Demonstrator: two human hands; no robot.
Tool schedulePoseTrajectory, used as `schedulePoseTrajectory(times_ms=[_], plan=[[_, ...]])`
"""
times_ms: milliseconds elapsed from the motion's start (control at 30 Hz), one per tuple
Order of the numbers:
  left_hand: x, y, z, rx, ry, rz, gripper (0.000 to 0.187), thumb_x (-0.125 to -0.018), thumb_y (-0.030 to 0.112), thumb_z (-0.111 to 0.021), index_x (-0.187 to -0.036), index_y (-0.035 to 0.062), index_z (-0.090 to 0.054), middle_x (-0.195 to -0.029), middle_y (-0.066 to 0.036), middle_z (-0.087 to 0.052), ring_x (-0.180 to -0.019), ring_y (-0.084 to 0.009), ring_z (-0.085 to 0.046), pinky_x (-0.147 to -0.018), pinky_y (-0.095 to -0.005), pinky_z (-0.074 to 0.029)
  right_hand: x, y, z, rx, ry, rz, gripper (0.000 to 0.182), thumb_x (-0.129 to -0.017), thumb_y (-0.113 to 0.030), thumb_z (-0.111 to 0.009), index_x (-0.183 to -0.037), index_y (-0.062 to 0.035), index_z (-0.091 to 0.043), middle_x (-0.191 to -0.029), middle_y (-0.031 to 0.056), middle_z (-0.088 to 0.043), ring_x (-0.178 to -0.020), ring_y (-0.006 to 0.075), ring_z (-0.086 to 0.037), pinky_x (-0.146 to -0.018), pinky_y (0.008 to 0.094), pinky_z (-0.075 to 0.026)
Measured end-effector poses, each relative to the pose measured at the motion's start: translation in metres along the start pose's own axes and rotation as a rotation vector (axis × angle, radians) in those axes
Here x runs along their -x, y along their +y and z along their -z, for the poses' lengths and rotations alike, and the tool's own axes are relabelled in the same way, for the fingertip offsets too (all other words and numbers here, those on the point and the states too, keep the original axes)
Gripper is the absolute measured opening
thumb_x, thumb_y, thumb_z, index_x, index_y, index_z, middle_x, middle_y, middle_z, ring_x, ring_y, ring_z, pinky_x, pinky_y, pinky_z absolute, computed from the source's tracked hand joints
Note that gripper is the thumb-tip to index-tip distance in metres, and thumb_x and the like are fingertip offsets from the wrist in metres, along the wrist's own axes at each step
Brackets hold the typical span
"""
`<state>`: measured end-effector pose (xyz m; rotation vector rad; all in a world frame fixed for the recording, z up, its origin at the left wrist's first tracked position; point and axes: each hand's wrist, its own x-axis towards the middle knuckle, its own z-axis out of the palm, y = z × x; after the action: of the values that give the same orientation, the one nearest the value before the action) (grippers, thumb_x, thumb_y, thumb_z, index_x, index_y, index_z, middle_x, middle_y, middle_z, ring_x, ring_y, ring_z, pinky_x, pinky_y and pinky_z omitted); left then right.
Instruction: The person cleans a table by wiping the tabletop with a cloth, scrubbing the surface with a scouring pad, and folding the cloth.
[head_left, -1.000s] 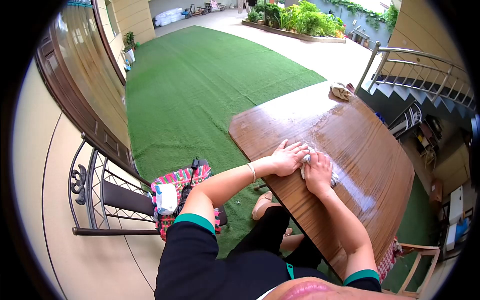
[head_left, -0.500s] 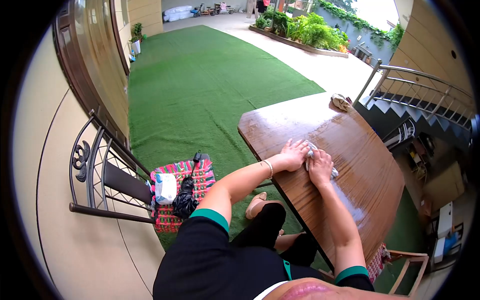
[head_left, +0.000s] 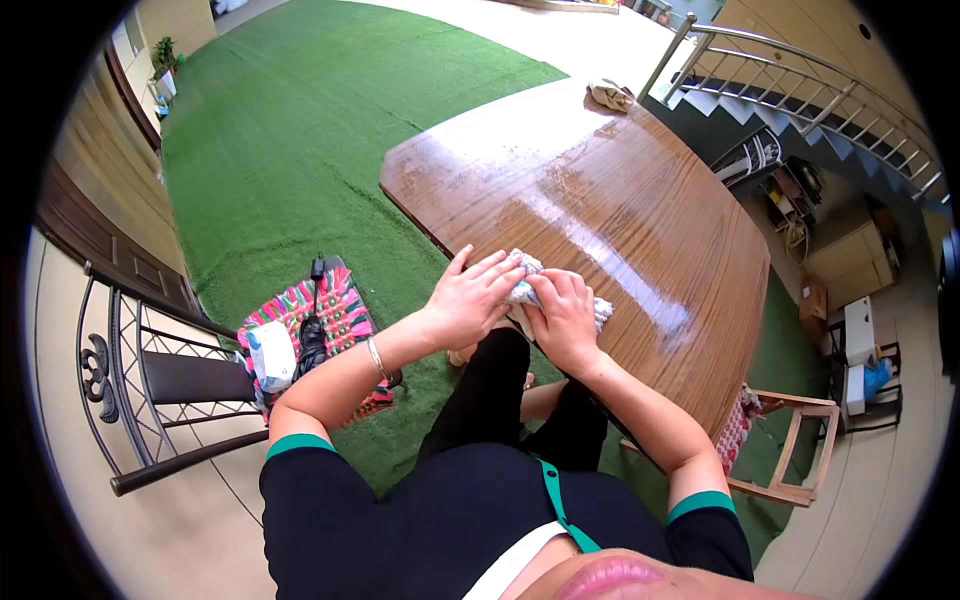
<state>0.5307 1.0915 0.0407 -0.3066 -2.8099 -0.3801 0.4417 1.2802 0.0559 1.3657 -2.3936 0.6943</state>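
Observation:
A whitish, patterned cloth (head_left: pixel 602 313) is bunched under both hands at the near-left edge of the brown wooden table (head_left: pixel 670 250). My left hand (head_left: pixel 470 298), with a bracelet at its wrist, presses on the cloth's left part, its fingers pointing right across it. Beside it my right hand (head_left: pixel 563 318) grips the cloth from above with bent fingers. Some of the cloth sticks out past the right hand's fingers. Wet, shiny streaks mark the tabletop. A second, beige crumpled cloth (head_left: pixel 610 95) lies on the table's far corner.
To the left stands a metal-framed chair (head_left: pixel 190 375) with a colourful woven cushion, bearing a white-and-blue packet (head_left: pixel 272 355) and a black bundle (head_left: pixel 311 342). A wooden frame stool (head_left: pixel 790 450) is at the right. Green carpet (head_left: pixel 280 130) covers the floor; stairs with a railing (head_left: pixel 800 85) rise behind.
Both hands have drawn the cloth from further in on the tabletop back to its near edge. A pale wet streak shows across the wood. The head view has turned and tilted downward.

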Motion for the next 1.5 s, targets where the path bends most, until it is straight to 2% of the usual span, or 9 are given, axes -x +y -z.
schedulePoseTrajectory(times_ms=[300,400,433,567,800,967,1133,1300,1500], plan=[[-0.041,-0.070,0.004,-0.047,-0.023,0.258,0.052,-0.101,0.029,-0.049,-0.150,0.0173,-0.041,-0.159,-0.002,-0.037,-0.148,-0.0214,-0.030,-0.120,-0.0577,-0.014,-0.085,0.019,-0.058,0.003,0.079,0.014,0.029,-0.084,-0.020,-0.068,-0.112,-0.0162,-0.063,-0.114,0.0053,-0.061,-0.107,0.0293,-0.055,-0.088,0.0448,-0.043],[-0.066,-0.099,-0.002,-0.097,-0.012,0.351,0.051,-0.101,0.029,-0.048,-0.150,0.0206,-0.041,-0.160,0.000,-0.035,-0.149,-0.0203,-0.029,-0.120,-0.0598,-0.014,-0.126,0.028,-0.072,-0.049,0.200,0.113,0.023,-0.085,-0.021,-0.066,-0.108,-0.0150,-0.065,-0.096,0.0094,-0.067,-0.088,0.0329,-0.063,-0.075,0.0454,-0.049],[-0.078,-0.111,-0.004,-0.108,-0.027,0.378,0.051,-0.101,0.030,-0.047,-0.150,0.0215,-0.040,-0.160,0.001,-0.034,-0.149,-0.0200,-0.028,-0.120,-0.0605,-0.015,-0.136,0.036,-0.080,0.004,-0.020,-0.025,0.034,-0.090,-0.024,-0.063,-0.123,-0.0184,-0.061,-0.122,0.0065,-0.061,-0.116,0.0294,-0.053,-0.095,0.0467,-0.042],[-0.118,-0.136,-0.002,-0.044,-0.090,0.506,0.051,-0.102,0.032,-0.043,-0.152,0.0226,-0.037,-0.162,0.002,-0.031,-0.151,-0.0198,-0.024,-0.121,-0.0609,-0.012,-0.179,0.060,-0.108,0.099,-0.078,-0.129,0.029,-0.093,-0.033,-0.059,-0.119,-0.0215,-0.064,-0.126,0.0040,-0.062,-0.118,0.0306,-0.055,-0.097,0.0503,-0.043],[-0.101,-0.117,-0.007,-0.090,-0.098,0.487,0.051,-0.103,0.027,-0.041,-0.153,0.0199,-0.035,-0.164,-0.002,-0.026,-0.152,-0.0235,-0.020,-0.122,-0.0575,-0.011,-0.156,0.044,-0.086,0.075,-0.128,-0.124,0.032,-0.092,-0.032,-0.060,-0.122,-0.0207,-0.064,-0.128,0.0053,-0.060,-0.123,0.0296,-0.051,-0.101,0.0481,-0.040],[-0.037,-0.074,-0.006,-0.142,0.066,0.222,0.052,-0.098,0.026,-0.049,-0.146,0.0071,-0.044,-0.155,-0.011,-0.041,-0.147,-0.0263,-0.031,-0.121,-0.0530,-0.017,-0.087,0.024,-0.057,-0.046,-0.019,0.043,0.034,-0.089,-0.025,-0.064,-0.122,-0.0151,-0.065,-0.125,0.0065,-0.061,-0.121,0.0300,-0.052,-0.100,0.0452,-0.040],[0.008,-0.029,0.008,-0.030,0.114,0.122,0.051,-0.099,0.030,-0.052,-0.145,0.0080,-0.046,-0.150,-0.012,-0.047,-0.144,-0.0282,-0.037,-0.121,-0.0523,-0.014,-0.041,-0.002,-0.029,-0.110,0.008,0.099,0.035,-0.080,-0.027,-0.074,-0.112,-0.0143,-0.067,-0.117,0.0024,-0.064,-0.111,0.0256,-0.056,-0.089,0.0418,-0.044],[-0.003,-0.054,0.021,-0.137,0.140,0.148,0.047,-0.100,0.035,-0.051,-0.142,0.0111,-0.051,-0.147,-0.007,-0.052,-0.142,-0.0223,-0.041,-0.120,-0.0564,-0.010,-0.071,-0.004,-0.049,-0.131,0.016,0.079,0.032,-0.080,-0.031,-0.073,-0.107,-0.0149,-0.068,-0.116,0.0010,-0.064,-0.109,0.0252,-0.057,-0.089,0.0436,-0.045],[-0.009,-0.152,0.014,-0.191,0.144,0.429,0.044,-0.105,0.034,-0.042,-0.145,0.0176,-0.049,-0.152,-0.001,-0.047,-0.146,-0.0220,-0.036,-0.119,-0.0612,-0.010,-0.160,-0.025,-0.115,-0.064,-0.021,0.045,0.036,-0.081,-0.036,-0.071,-0.111,-0.0162,-0.067,-0.114,0.0012,-0.064,-0.113,0.0257,-0.056,-0.092,0.0453,-0.045]])
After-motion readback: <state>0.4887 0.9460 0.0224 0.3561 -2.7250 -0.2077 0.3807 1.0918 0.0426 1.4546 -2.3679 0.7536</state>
